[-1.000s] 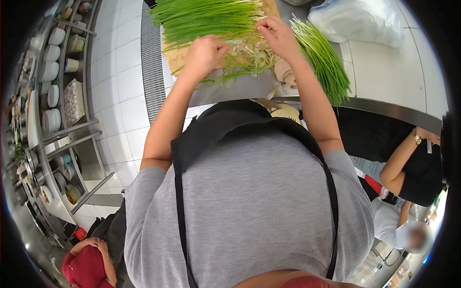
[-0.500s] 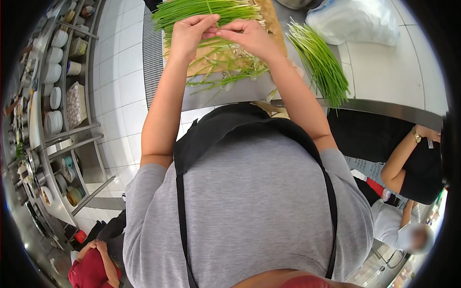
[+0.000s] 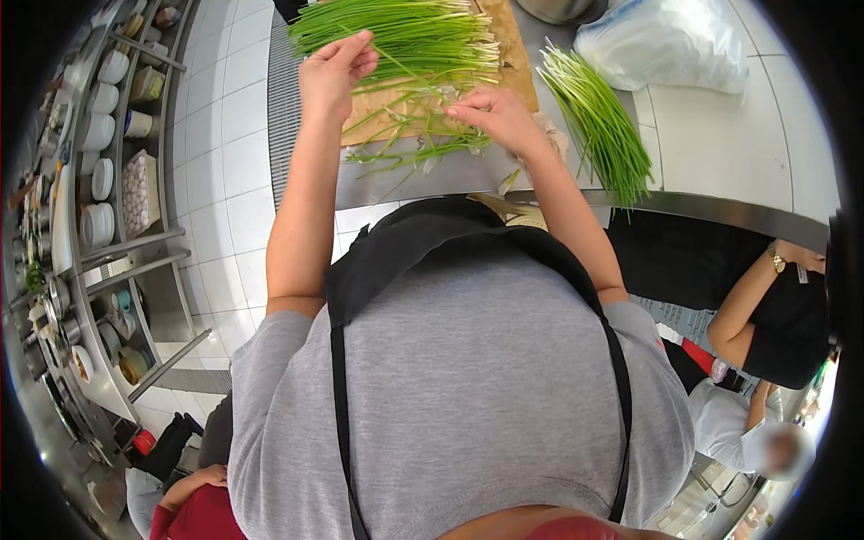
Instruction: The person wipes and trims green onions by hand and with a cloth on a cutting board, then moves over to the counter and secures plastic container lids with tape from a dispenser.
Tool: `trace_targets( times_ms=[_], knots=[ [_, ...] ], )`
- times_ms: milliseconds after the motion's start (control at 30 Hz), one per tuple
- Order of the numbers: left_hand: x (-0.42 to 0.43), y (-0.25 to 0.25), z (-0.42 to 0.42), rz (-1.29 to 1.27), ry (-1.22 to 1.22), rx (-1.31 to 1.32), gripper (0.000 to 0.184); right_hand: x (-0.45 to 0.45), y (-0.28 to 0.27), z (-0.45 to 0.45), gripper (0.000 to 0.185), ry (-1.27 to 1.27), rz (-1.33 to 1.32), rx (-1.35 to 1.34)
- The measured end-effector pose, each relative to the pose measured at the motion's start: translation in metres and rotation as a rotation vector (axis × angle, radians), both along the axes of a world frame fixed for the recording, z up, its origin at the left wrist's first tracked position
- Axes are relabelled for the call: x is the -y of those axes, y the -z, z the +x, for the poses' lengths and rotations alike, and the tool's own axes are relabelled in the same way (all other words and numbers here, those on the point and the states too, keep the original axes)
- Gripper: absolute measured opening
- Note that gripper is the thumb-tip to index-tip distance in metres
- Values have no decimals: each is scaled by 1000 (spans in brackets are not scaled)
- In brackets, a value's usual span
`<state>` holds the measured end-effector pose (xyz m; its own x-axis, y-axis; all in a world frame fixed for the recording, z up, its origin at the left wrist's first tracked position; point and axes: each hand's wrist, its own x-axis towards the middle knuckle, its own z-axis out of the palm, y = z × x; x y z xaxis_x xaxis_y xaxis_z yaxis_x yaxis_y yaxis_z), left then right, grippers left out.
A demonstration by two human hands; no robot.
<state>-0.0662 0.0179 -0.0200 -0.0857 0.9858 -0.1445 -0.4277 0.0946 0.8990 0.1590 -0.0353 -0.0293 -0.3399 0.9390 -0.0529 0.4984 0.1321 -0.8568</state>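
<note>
My left hand (image 3: 337, 74) is closed in a pinch on a thin green chive stalk (image 3: 402, 67), which slants down to the right from the fingertips. Lower and to the right, my right hand (image 3: 500, 117) has thumb and forefinger pressed together; anything between them is too small to make out. Beyond both hands lies a thick pile of green chives (image 3: 396, 29), white ends to the right, on a brown board (image 3: 515, 54). Loose trimmings (image 3: 423, 135) of limp green and pale bits are strewn between my hands and the near counter edge.
A second bundle of chives (image 3: 598, 126) lies on the right, near a clear plastic bag (image 3: 666, 45). A metal pot (image 3: 560, 7) stands at the back. Left are shelves with containers and eggs (image 3: 139, 193). Co-workers are at the lower left and at the right (image 3: 751, 306).
My hands were together over the chives and have parted. The left one moved slightly left with the stalk; the right one came down and nearer to the trimmings.
</note>
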Motion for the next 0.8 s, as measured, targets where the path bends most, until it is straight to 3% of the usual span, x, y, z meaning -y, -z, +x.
trace_targets(
  times_ms=[333, 633, 800],
  knots=[
    [3, -1, -15, -10, -59, -13, 18, 13, 7, 18, 20, 13, 70, 32],
    [13, 13, -9, -59, -30, 2, 20, 9, 21, 24, 26, 93, 295, 310],
    [18, 25, -13, -88, -30, -6, 17, 1, 21, -10, 19, 40, 332, 186]
  ],
)
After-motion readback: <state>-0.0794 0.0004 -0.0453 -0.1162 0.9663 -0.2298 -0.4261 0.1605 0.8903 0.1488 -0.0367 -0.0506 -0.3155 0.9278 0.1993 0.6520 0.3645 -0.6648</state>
